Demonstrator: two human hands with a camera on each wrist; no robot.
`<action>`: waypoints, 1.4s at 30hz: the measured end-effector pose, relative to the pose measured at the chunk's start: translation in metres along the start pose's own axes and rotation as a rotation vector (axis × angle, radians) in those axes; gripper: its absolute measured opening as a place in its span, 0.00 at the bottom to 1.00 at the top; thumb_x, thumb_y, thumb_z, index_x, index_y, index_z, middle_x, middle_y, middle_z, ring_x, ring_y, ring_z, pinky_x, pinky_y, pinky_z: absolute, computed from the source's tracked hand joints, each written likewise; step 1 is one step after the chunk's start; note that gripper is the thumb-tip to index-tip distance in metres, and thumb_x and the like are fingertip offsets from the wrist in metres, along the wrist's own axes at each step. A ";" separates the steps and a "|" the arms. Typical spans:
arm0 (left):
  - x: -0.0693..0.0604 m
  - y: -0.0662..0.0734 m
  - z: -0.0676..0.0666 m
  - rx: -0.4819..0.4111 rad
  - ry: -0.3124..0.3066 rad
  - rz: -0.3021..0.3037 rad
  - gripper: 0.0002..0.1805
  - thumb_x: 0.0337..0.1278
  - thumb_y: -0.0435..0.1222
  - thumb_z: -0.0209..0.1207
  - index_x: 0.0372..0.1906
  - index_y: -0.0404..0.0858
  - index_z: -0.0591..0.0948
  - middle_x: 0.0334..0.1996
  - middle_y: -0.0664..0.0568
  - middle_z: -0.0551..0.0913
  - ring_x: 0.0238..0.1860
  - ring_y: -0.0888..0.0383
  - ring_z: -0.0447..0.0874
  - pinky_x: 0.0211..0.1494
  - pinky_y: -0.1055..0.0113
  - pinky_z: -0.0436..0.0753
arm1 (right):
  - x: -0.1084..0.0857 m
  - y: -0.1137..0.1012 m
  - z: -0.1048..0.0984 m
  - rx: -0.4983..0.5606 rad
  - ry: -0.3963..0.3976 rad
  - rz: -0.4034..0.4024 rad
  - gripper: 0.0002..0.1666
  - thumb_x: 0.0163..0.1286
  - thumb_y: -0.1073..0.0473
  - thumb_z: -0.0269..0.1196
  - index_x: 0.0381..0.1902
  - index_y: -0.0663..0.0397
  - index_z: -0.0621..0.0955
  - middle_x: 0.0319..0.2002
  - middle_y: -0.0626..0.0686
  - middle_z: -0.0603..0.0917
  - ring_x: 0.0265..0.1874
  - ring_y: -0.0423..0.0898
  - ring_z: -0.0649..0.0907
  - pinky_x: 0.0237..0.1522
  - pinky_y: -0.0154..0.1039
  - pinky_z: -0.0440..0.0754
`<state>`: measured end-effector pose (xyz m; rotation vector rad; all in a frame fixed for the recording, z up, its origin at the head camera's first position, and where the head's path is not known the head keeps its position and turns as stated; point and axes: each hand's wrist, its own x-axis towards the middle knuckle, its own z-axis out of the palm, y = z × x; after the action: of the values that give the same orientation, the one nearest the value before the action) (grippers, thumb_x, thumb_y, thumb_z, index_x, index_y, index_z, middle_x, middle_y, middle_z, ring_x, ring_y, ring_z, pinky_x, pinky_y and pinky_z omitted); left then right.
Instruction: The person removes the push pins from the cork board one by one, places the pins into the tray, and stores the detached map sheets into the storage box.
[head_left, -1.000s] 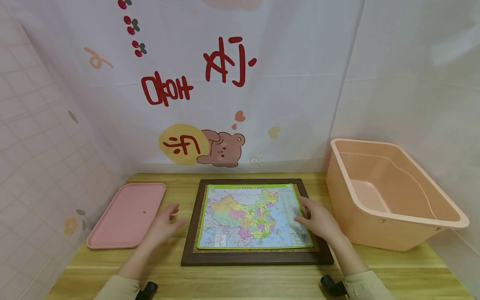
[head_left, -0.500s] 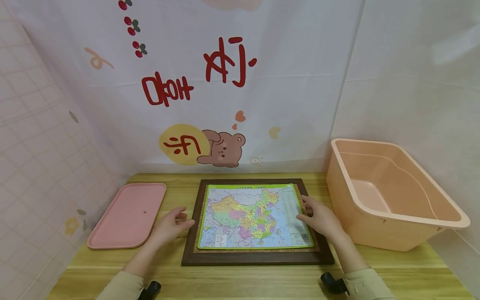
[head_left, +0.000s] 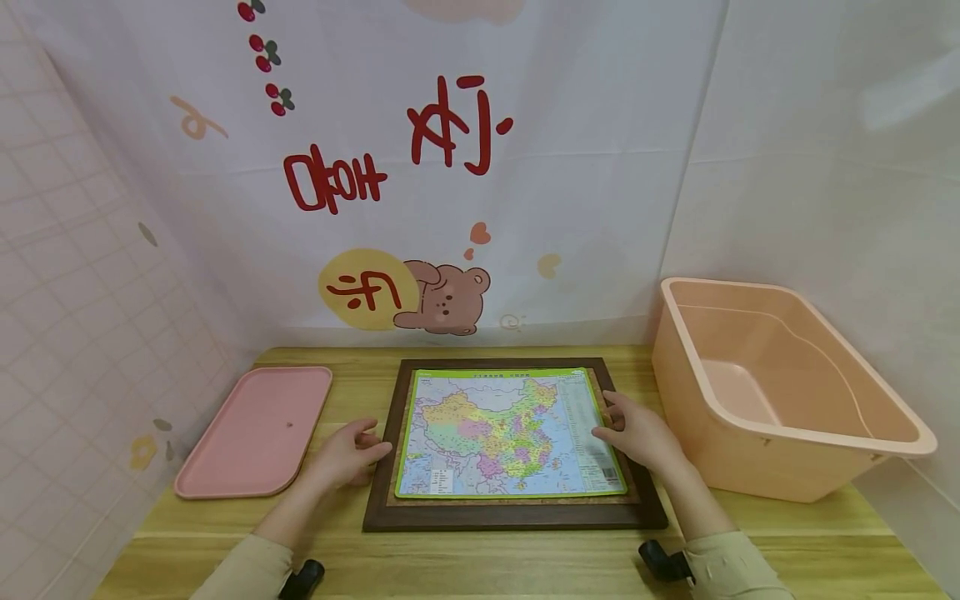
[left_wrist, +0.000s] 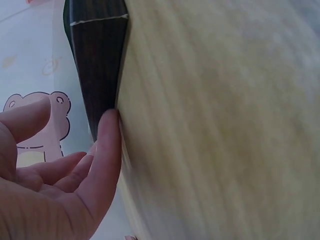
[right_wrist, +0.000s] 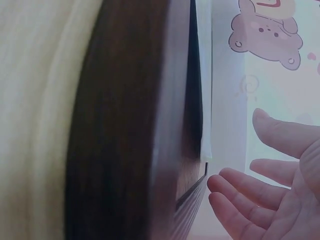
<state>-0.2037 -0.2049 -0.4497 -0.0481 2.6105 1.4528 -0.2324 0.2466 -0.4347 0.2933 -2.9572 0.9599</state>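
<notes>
A map with a green border lies on a dark brown wooden frame with a cork-like surface, in the middle of the table. My left hand is at the frame's left side, thumb apart from the other fingers. In the left wrist view one fingertip of this hand meets the dark edge of the frame. My right hand hovers over the frame's right side, beside the map's right edge. Seen from the right wrist, this hand has loose fingers that hold nothing, near the frame.
A pink tray lies to the left of the frame. On the right stands a deep peach-coloured tub. The wooden table ends at a printed white cloth behind.
My left hand has moved right, from beside the pink tray to the frame's left edge. My right hand has shifted very slightly right. The map and the frame stay in place.
</notes>
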 end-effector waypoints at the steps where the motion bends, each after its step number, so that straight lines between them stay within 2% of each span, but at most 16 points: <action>1: 0.000 0.000 0.000 -0.005 -0.002 -0.003 0.36 0.64 0.38 0.64 0.69 0.24 0.65 0.53 0.34 0.78 0.50 0.40 0.81 0.36 0.53 0.87 | 0.000 0.000 0.000 0.003 0.000 0.002 0.41 0.64 0.56 0.70 0.68 0.70 0.68 0.50 0.68 0.81 0.45 0.60 0.82 0.40 0.53 0.82; 13: 0.001 -0.001 0.001 -0.010 -0.032 -0.019 0.33 0.64 0.35 0.64 0.68 0.26 0.67 0.51 0.36 0.77 0.46 0.42 0.82 0.31 0.54 0.87 | 0.006 0.001 0.001 -0.008 0.015 0.029 0.40 0.65 0.54 0.69 0.67 0.72 0.68 0.47 0.66 0.83 0.44 0.59 0.83 0.41 0.54 0.81; 20: 0.002 0.000 0.002 0.011 -0.031 -0.026 0.30 0.62 0.31 0.64 0.67 0.26 0.69 0.48 0.39 0.77 0.44 0.47 0.81 0.28 0.56 0.86 | 0.007 -0.001 0.000 -0.016 -0.001 0.048 0.40 0.66 0.53 0.69 0.66 0.73 0.69 0.45 0.65 0.83 0.43 0.60 0.83 0.41 0.54 0.81; 26: 0.002 0.002 0.004 0.021 -0.021 -0.028 0.30 0.59 0.25 0.64 0.67 0.25 0.70 0.42 0.42 0.77 0.38 0.52 0.80 0.26 0.57 0.86 | 0.007 0.000 0.001 0.019 -0.032 0.067 0.40 0.68 0.53 0.67 0.67 0.74 0.68 0.45 0.66 0.83 0.44 0.61 0.83 0.40 0.54 0.82; 33: 0.002 0.004 0.005 0.022 -0.022 -0.028 0.31 0.57 0.21 0.63 0.67 0.24 0.69 0.39 0.43 0.77 0.35 0.53 0.80 0.26 0.57 0.86 | 0.010 0.001 0.002 0.035 -0.056 0.088 0.39 0.68 0.52 0.67 0.66 0.72 0.69 0.42 0.62 0.84 0.41 0.58 0.83 0.38 0.52 0.82; 38: 0.002 0.004 0.005 0.025 -0.021 -0.034 0.32 0.57 0.21 0.63 0.68 0.25 0.68 0.39 0.43 0.77 0.36 0.54 0.80 0.26 0.58 0.86 | 0.010 0.001 0.001 0.072 -0.071 0.116 0.39 0.69 0.51 0.65 0.68 0.72 0.68 0.45 0.65 0.83 0.44 0.60 0.82 0.39 0.53 0.82; 42: 0.002 0.005 0.006 0.024 -0.018 -0.034 0.32 0.57 0.20 0.63 0.68 0.25 0.68 0.40 0.42 0.77 0.36 0.54 0.80 0.26 0.57 0.86 | 0.011 0.004 0.001 0.171 -0.065 0.146 0.40 0.70 0.52 0.65 0.69 0.73 0.65 0.48 0.69 0.80 0.44 0.60 0.82 0.37 0.51 0.84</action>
<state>-0.2058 -0.1970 -0.4487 -0.0752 2.5995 1.4038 -0.2435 0.2470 -0.4372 0.1146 -2.9939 1.2475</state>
